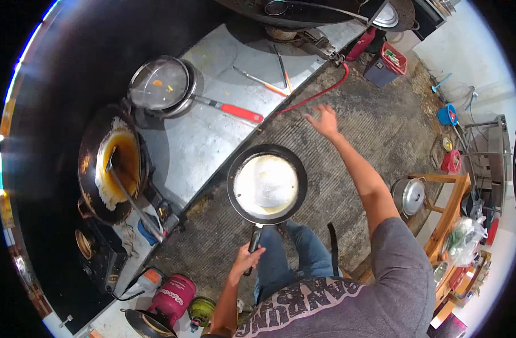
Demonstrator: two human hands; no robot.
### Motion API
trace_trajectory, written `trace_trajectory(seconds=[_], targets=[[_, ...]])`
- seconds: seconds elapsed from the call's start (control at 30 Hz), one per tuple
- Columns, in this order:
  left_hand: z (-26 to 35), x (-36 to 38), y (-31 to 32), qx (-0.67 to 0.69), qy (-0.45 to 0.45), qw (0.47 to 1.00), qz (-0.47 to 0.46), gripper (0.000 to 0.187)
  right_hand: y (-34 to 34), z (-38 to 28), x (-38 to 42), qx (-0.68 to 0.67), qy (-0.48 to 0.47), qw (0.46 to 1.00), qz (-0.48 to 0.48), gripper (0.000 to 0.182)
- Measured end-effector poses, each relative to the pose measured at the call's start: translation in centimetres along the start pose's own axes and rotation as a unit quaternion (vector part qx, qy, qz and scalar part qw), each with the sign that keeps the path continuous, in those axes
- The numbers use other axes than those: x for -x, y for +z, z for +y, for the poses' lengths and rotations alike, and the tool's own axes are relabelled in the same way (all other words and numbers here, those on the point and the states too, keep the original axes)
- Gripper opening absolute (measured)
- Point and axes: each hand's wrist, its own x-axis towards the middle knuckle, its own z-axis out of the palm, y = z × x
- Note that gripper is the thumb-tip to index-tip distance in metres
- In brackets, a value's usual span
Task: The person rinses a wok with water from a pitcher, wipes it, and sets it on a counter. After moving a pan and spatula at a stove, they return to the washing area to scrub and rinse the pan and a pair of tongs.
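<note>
My left hand [247,262] is closed around the black handle of a frying pan [266,183], held out in front of my legs. The pan has a dark rim and a pale, shiny inside with a yellowish tint along its lower edge. Stretched out over the floor, my right hand [324,120] holds nothing, its fingers apart. Nearest to it on the metal counter [213,135] lie two slim tools with orange handles [276,89]. A strainer with a red handle [241,112] rests over a round pot at the counter's left.
A wok [123,169] with brown liquid and a ladle [125,188] stands at the left. Further back is another large wok [303,19]. A red hose [320,96] runs to the counter. A pink gas cylinder [173,298] stands lower left, a lidded pot [411,197] at right.
</note>
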Motion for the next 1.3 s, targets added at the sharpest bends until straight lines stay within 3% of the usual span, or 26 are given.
trace_trajectory(seconds=[0.17,0.23,0.27,0.37,0.53,0.67,0.73,0.83,0.97,1.03,1.1,1.17,1.23,1.3], targets=[[3.9,-5.8,2.0,-0.051,-0.010,0.999,-0.006,0.019,7.4,-2.8,-9.2,-0.024,0.051,0.996,-0.064,0.056],[5.5,-8.2,2.0,-0.087,-0.018,0.996,-0.019,0.019,11.3,-3.3,-10.7,-0.014,0.049,0.998,0.023,0.052],[6.0,-9.5,2.2,-0.094,-0.016,0.995,-0.028,0.019,11.5,-3.8,-11.8,-0.044,0.097,0.993,-0.045,0.056],[5.4,-11.5,1.8,-0.069,-0.007,0.996,-0.056,0.019,13.3,-4.3,-13.9,0.000,0.102,0.995,0.004,0.052],[8.6,-13.5,2.6,-0.121,-0.051,0.990,-0.060,0.020,13.5,-3.4,-15.4,-0.052,0.037,0.997,-0.049,0.037],[11.4,-14.4,4.0,-0.103,-0.035,0.992,-0.061,0.021,13.4,-3.0,-15.0,-0.069,-0.018,0.997,0.012,0.031],[12.5,-14.7,4.8,-0.081,-0.037,0.995,-0.051,0.021,11.8,-3.3,-14.4,-0.119,-0.017,0.992,-0.025,0.029],[14.7,-15.3,6.1,-0.112,-0.044,0.992,-0.047,0.017,8.7,-2.6,-12.0,-0.170,-0.088,0.980,0.052,0.033],[16.1,-16.9,7.9,-0.112,-0.054,0.991,-0.055,0.016,0.6,0.0,-7.3,-0.238,-0.048,0.970,-0.027,0.037],[17.5,-17.9,9.6,-0.141,-0.049,0.987,-0.058,0.017,-4.4,2.1,-4.2,-0.310,0.062,0.940,-0.128,0.036],[19.2,-18.9,12.1,-0.175,-0.064,0.981,-0.060,0.017,-9.3,4.2,-0.9,-0.326,0.066,0.942,-0.040,0.036],[20.0,-20.5,13.7,-0.205,-0.077,0.973,-0.071,0.018,-12.1,8.0,3.3,-0.252,0.082,0.964,-0.028,0.041],[21.8,-21.8,16.9,-0.205,-0.070,0.971,-0.098,0.018,-19.1,10.6,5.0,-0.355,0.206,0.911,-0.044,0.031],[23.8,-23.1,21.4,-0.220,-0.067,0.968,-0.104,0.019,-24.2,14.0,7.3,-0.395,0.271,0.878,0.013,0.028]])
